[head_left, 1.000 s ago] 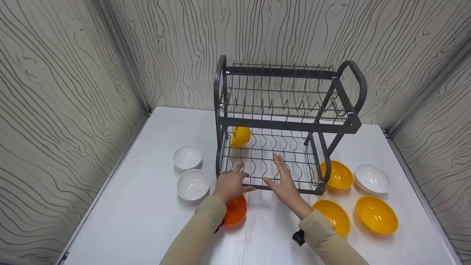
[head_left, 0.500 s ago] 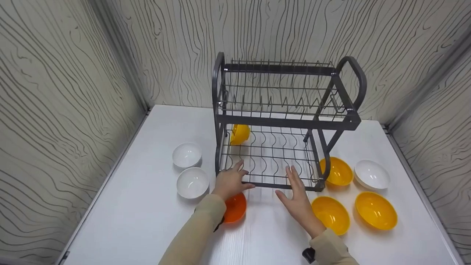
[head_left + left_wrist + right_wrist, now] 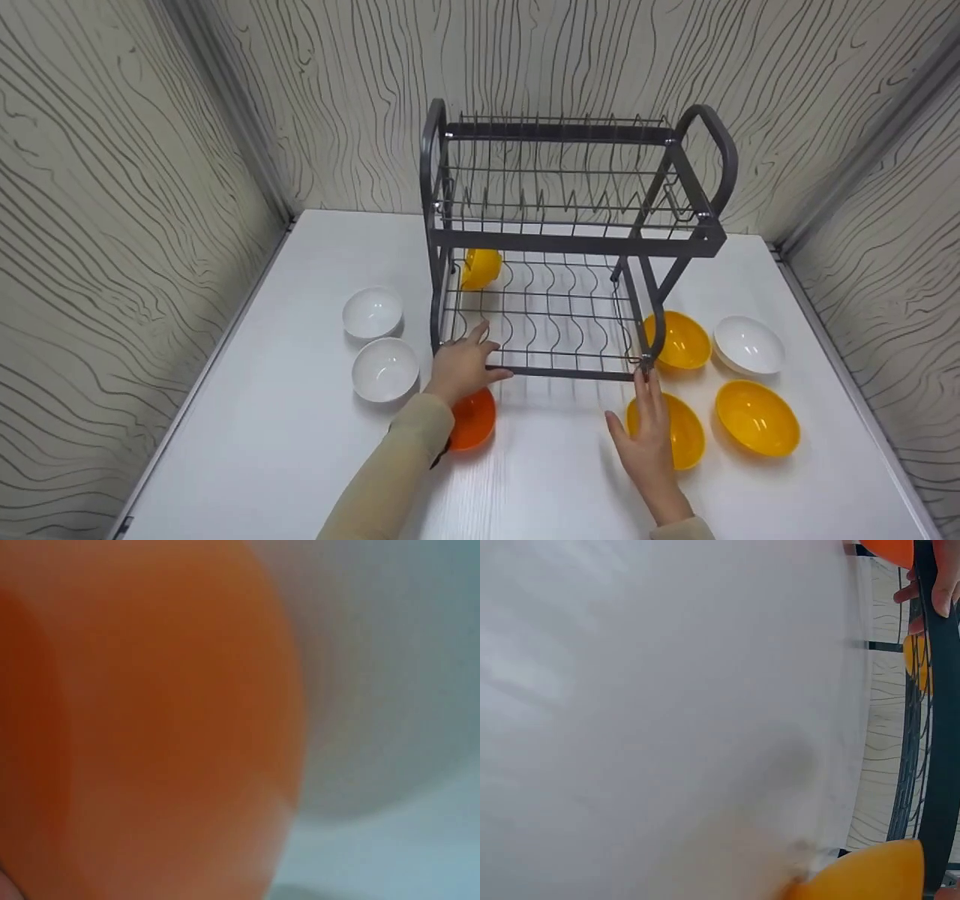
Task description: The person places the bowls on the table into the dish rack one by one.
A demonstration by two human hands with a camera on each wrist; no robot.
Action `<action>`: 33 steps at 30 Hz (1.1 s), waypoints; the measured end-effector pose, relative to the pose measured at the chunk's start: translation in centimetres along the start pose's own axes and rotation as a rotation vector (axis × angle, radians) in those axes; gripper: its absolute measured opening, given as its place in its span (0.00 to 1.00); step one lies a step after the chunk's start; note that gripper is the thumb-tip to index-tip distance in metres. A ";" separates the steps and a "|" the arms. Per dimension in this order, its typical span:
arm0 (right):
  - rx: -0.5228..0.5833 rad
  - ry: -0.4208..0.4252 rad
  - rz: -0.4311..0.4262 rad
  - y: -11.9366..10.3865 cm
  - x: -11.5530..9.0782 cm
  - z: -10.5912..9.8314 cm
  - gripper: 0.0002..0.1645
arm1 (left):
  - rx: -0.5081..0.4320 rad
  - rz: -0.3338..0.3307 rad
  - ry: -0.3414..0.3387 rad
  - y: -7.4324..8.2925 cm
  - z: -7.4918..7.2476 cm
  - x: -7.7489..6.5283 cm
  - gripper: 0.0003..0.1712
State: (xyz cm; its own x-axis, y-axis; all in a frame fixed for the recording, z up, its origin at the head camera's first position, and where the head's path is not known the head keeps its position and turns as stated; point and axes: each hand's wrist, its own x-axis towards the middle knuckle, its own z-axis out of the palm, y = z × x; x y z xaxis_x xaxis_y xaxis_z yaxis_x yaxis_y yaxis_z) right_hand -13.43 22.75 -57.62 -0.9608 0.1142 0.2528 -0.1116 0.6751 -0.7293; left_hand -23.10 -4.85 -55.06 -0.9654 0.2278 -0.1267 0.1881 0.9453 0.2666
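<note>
A dark two-tier dish rack (image 3: pixel 577 244) stands on the table in the head view, a yellow bowl (image 3: pixel 482 268) tilted on its side in the lower tier. My left hand (image 3: pixel 461 367) grips the front bar near its left end; the right wrist view shows the thumb (image 3: pixel 943 596) in front of the bar and fingers behind it. Under that wrist sits an orange bowl (image 3: pixel 474 420), blurred and close in the left wrist view. My right hand (image 3: pixel 649 442), fingers straight, has its fingertips at the rack's front right corner, over a yellow bowl (image 3: pixel 682 431).
Two white bowls (image 3: pixel 373 313) stand left of the rack. To the right are another yellow bowl (image 3: pixel 679 341), a white bowl (image 3: pixel 748 345) and a yellow bowl (image 3: pixel 757 418). Patterned panels (image 3: pixel 555 60) enclose the white table (image 3: pixel 277 420) at back and sides.
My right hand has moved right, from before the middle of the rack's front bar to its front right corner. My left hand has kept its place on the bar. The view has shifted slightly.
</note>
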 end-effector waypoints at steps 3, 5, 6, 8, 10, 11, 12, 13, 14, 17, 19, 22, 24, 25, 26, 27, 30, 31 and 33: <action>-0.046 -0.008 0.030 0.6 -0.7 0.0 0.51 | -0.012 -0.004 -0.004 0.0 -0.1 -0.1 0.36; -0.080 -0.017 0.047 0.8 -0.9 -0.1 0.51 | -0.020 -0.006 -0.006 0.1 -0.2 -0.1 0.36; -0.102 -0.024 0.062 0.8 -1.0 -0.1 0.50 | -0.020 -0.005 -0.006 0.1 -0.2 -0.1 0.36; -0.147 -0.024 0.090 0.8 -1.2 -0.1 0.50 | -0.018 -0.001 -0.004 0.1 -0.2 -0.1 0.36; -0.185 -0.029 0.128 0.7 -1.4 -0.2 0.49 | -0.017 0.001 -0.002 0.0 -0.1 0.0 0.36; -0.205 -0.032 0.146 0.7 -1.4 -0.2 0.49 | -0.015 0.002 -0.002 0.0 -0.1 0.0 0.36; -0.225 -0.036 0.163 0.6 -1.4 -0.3 0.49 | -0.013 0.003 -0.004 0.0 -0.1 0.0 0.36; -0.239 -0.042 0.181 0.6 -1.4 -0.3 0.48 | -0.014 0.004 -0.004 0.0 -0.1 0.0 0.36; -0.248 -0.051 0.196 0.5 -1.4 -0.4 0.48 | -0.013 0.005 -0.005 0.0 -0.1 0.0 0.36; -0.286 -0.087 0.229 0.5 -1.2 -0.5 0.46 | -0.012 0.006 -0.006 0.1 -0.2 -0.1 0.36; -0.298 -0.111 0.249 0.6 -1.1 -0.5 0.43 | -0.011 0.005 -0.003 0.1 -0.2 -0.2 0.36; -0.318 -0.151 0.286 0.6 -0.9 -0.5 0.39 | 0.002 0.006 0.003 0.1 -0.2 -0.2 0.37; -0.334 -0.169 0.308 0.6 -0.8 -0.4 0.37 | 0.015 0.010 0.009 0.1 -0.1 -0.2 0.37; -0.342 -0.180 0.318 0.6 -0.7 -0.4 0.36 | 0.019 0.010 0.012 0.1 -0.1 -0.2 0.37; -0.346 -0.187 0.325 0.6 -0.7 -0.3 0.36 | 0.020 0.010 0.014 0.1 -0.1 -0.2 0.37; -0.350 -0.192 0.331 0.6 -0.7 -0.3 0.35 | 0.022 0.009 0.015 0.1 -0.1 -0.2 0.37; -0.359 -0.208 0.331 0.5 -0.7 -0.3 0.33 | 0.012 0.002 0.008 0.1 -0.1 -0.2 0.38; -0.357 -0.210 0.329 0.5 -0.7 -0.3 0.32 | 0.007 -0.001 0.005 0.1 -0.1 -0.2 0.38; -0.356 -0.214 0.331 0.5 -0.8 -0.3 0.31 | 0.003 -0.004 -0.002 0.1 -0.1 -0.2 0.38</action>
State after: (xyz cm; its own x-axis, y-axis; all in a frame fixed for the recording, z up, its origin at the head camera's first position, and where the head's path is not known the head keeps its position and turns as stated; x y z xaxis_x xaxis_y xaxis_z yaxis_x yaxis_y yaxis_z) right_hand -12.68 23.19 -57.98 -0.9644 0.2374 -0.1168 0.2641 0.8380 -0.4775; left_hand -22.94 -4.81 -54.96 -0.9657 0.2249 -0.1295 0.1851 0.9468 0.2634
